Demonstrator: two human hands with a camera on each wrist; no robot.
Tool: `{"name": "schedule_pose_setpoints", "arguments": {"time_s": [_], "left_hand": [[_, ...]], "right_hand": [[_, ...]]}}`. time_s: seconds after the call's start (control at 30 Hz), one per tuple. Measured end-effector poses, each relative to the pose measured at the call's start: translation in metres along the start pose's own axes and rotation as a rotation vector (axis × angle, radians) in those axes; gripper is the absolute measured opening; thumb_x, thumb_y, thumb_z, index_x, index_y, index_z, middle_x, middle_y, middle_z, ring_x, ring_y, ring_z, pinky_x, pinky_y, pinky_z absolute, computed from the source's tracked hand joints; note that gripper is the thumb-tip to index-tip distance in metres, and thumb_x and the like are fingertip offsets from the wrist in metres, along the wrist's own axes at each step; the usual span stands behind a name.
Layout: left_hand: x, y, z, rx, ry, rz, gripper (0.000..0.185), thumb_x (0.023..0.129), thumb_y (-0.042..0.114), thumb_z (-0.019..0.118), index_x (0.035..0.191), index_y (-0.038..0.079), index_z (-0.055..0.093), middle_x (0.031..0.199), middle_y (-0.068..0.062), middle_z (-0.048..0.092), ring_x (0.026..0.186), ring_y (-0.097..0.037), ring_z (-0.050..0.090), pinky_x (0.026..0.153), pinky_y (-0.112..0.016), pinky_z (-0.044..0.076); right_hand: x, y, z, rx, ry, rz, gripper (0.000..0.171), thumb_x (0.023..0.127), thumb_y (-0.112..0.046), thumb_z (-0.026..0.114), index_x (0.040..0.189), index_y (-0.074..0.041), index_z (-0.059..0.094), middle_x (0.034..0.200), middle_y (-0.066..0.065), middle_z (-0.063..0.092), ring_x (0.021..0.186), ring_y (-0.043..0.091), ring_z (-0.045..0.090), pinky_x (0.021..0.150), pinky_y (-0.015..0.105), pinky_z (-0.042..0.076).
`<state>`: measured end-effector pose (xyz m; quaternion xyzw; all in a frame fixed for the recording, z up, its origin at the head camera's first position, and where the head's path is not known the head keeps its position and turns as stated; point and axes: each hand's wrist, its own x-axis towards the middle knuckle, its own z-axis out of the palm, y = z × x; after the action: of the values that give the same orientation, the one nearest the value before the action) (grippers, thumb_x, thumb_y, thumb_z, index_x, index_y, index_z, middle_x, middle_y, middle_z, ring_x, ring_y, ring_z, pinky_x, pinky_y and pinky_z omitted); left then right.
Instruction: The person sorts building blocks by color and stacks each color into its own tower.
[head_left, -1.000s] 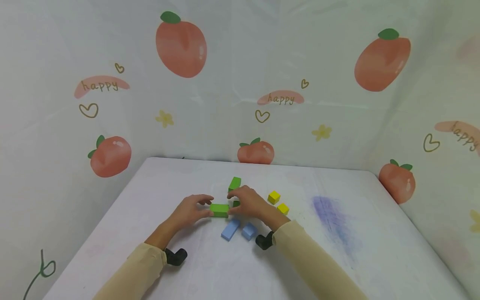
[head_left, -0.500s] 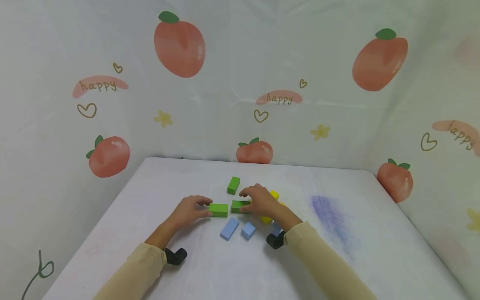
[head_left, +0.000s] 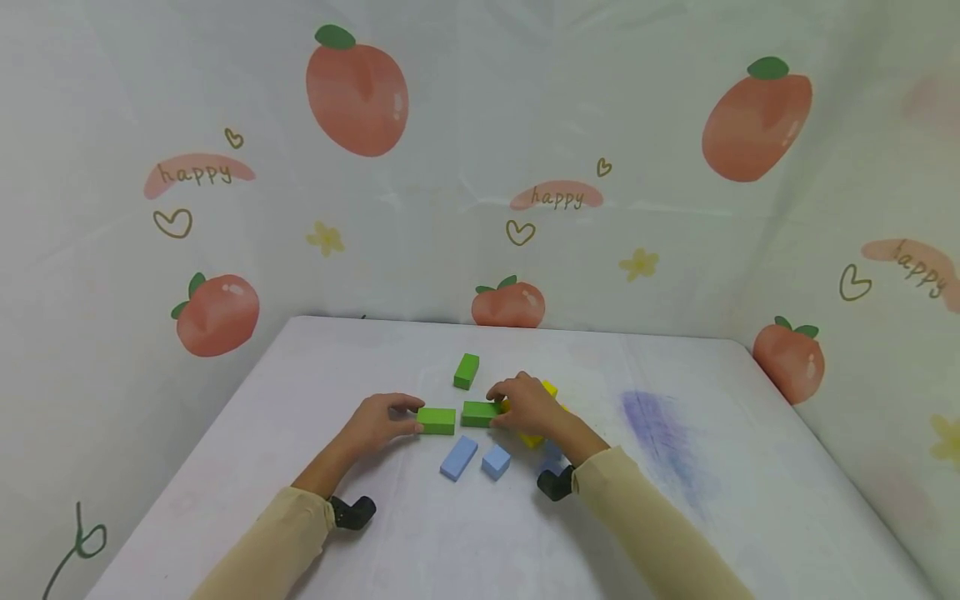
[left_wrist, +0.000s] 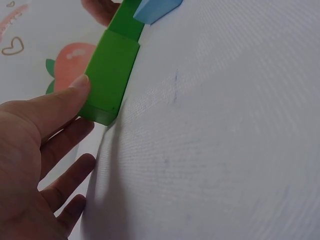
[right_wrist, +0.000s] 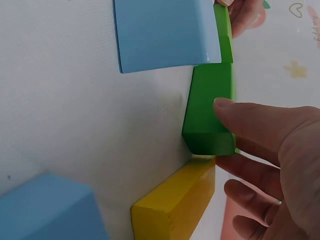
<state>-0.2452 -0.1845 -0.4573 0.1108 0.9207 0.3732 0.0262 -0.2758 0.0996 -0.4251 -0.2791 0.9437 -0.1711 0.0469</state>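
Observation:
Two green blocks lie end to end on the white table in the head view, a small gap between them. My left hand (head_left: 378, 421) pinches the outer end of the left green block (head_left: 437, 422); the left wrist view has the thumb on the face of that block (left_wrist: 110, 70). At the right end of the other green block (head_left: 478, 414), my right hand (head_left: 528, 407) holds it between thumb and fingers. The right wrist view puts the thumb tip on this block's (right_wrist: 206, 107) near face, with a yellow block (right_wrist: 172, 202) close by its end.
A third green block (head_left: 467, 372) lies farther back. Nearer me are a long blue block (head_left: 459, 458) and a blue cube (head_left: 496, 462). Yellow blocks (head_left: 533, 440) and another blue piece (head_left: 551, 458) are partly hidden by my right hand and wrist.
My right hand has shifted right, from beside the left green block to the far end of the second one, uncovering it. The left hand has stayed at its block.

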Motion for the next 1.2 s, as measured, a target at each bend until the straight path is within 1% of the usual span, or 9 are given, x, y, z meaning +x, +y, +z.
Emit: {"name": "schedule_pose_setpoints", "arguments": {"time_s": [0.2, 0.5, 0.67, 0.8, 0.9, 0.97, 1.07, 1.2], "left_hand": [[0.0006, -0.0013, 0.0004, -0.008, -0.002, 0.000, 0.039, 0.082, 0.023, 0.079, 0.118, 0.014, 0.069, 0.115, 0.000, 0.067, 0.113, -0.026, 0.056, 0.100, -0.050, 0.038], [0.0005, 0.0008, 0.0004, -0.025, 0.001, -0.015, 0.037, 0.082, 0.021, 0.079, 0.117, 0.015, 0.070, 0.114, 0.000, 0.067, 0.113, -0.026, 0.056, 0.100, -0.050, 0.038], [0.0011, -0.0006, 0.0012, -0.019, 0.005, -0.020, 0.035, 0.082, 0.021, 0.079, 0.115, 0.016, 0.071, 0.113, 0.001, 0.067, 0.112, -0.025, 0.056, 0.099, -0.050, 0.039], [0.0014, -0.0016, 0.0009, -0.021, 0.006, -0.014, 0.035, 0.081, 0.022, 0.079, 0.115, 0.016, 0.071, 0.112, 0.001, 0.067, 0.111, -0.025, 0.056, 0.099, -0.049, 0.039], [0.0015, -0.0015, 0.0006, -0.026, 0.007, -0.007, 0.035, 0.081, 0.022, 0.079, 0.115, 0.015, 0.071, 0.113, 0.001, 0.067, 0.111, -0.025, 0.057, 0.099, -0.049, 0.039], [0.0013, -0.0015, 0.0006, -0.032, 0.008, -0.005, 0.035, 0.081, 0.022, 0.079, 0.115, 0.015, 0.071, 0.113, 0.001, 0.067, 0.111, -0.025, 0.057, 0.099, -0.050, 0.039], [0.0011, -0.0020, 0.0012, -0.038, 0.009, -0.014, 0.035, 0.081, 0.022, 0.079, 0.114, 0.015, 0.071, 0.113, 0.001, 0.067, 0.111, -0.025, 0.056, 0.099, -0.050, 0.038], [0.0014, -0.0021, 0.0016, -0.038, 0.007, -0.023, 0.034, 0.081, 0.022, 0.079, 0.114, 0.015, 0.071, 0.113, 0.001, 0.067, 0.112, -0.025, 0.056, 0.100, -0.050, 0.038]], "right_hand": [[-0.0006, 0.0001, 0.0028, -0.006, 0.017, 0.009, 0.036, 0.082, -0.026, 0.080, 0.114, -0.013, 0.071, 0.104, -0.003, 0.068, 0.090, 0.016, 0.047, 0.082, 0.033, 0.041], [0.0017, 0.0010, 0.0066, 0.003, 0.028, 0.035, 0.035, 0.081, -0.027, 0.080, 0.112, -0.013, 0.072, 0.102, -0.003, 0.066, 0.094, 0.017, 0.048, 0.085, 0.034, 0.042], [0.0024, 0.0023, 0.0085, 0.061, 0.033, 0.069, 0.035, 0.081, -0.027, 0.080, 0.112, -0.013, 0.072, 0.100, -0.004, 0.065, 0.093, 0.016, 0.047, 0.083, 0.033, 0.042], [0.0018, 0.0024, 0.0081, 0.121, 0.036, 0.095, 0.034, 0.082, -0.026, 0.079, 0.113, -0.014, 0.071, 0.097, -0.004, 0.061, 0.091, 0.016, 0.047, 0.081, 0.032, 0.043], [0.0010, 0.0018, 0.0067, 0.161, 0.046, 0.097, 0.033, 0.083, -0.026, 0.078, 0.113, -0.014, 0.070, 0.096, -0.002, 0.058, 0.091, 0.016, 0.048, 0.080, 0.032, 0.044], [0.0007, 0.0011, 0.0053, 0.182, 0.061, 0.089, 0.033, 0.084, -0.025, 0.078, 0.113, -0.014, 0.070, 0.097, -0.002, 0.058, 0.092, 0.016, 0.049, 0.081, 0.032, 0.044], [0.0007, -0.0004, 0.0036, 0.210, 0.098, 0.045, 0.032, 0.083, -0.022, 0.078, 0.112, -0.011, 0.070, 0.097, -0.002, 0.061, 0.094, 0.019, 0.052, 0.082, 0.032, 0.045], [0.0017, -0.0017, 0.0027, 0.243, 0.141, -0.015, 0.030, 0.082, -0.019, 0.079, 0.109, -0.010, 0.071, 0.097, -0.004, 0.063, 0.093, 0.021, 0.054, 0.081, 0.033, 0.045]]}}
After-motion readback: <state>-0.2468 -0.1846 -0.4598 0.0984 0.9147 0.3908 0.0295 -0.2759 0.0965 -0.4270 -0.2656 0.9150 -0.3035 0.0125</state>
